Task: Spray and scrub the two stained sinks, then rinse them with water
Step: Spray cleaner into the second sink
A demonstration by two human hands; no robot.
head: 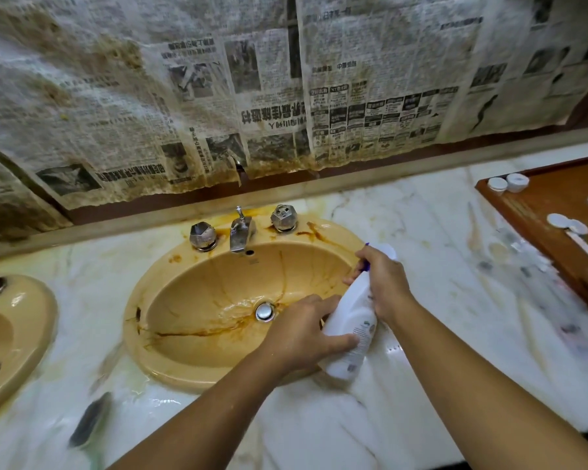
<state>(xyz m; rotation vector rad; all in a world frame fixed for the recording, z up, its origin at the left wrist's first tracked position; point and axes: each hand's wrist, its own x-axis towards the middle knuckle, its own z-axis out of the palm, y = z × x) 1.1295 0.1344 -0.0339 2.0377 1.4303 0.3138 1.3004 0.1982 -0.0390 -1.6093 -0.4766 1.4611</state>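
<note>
A tan oval sink [190,300] with brown streaks and a chrome drain plug [264,312] sits in the marble counter. Part of a second tan sink [17,330] shows at the left edge. Over the first sink's right rim I hold a white spray bottle [353,320], tilted with its purple-trimmed head away from me. My right hand [384,279] grips its neck and trigger end. My left hand [302,337] wraps the bottle's lower body, thumb across the label.
A chrome faucet [241,234] stands between two faceted knobs [202,236] [284,217]. A dark scrub pad [90,420] lies on the counter front left. A wooden tray [554,201] with white caps lies at the right. Stained newspaper [218,96] covers the wall.
</note>
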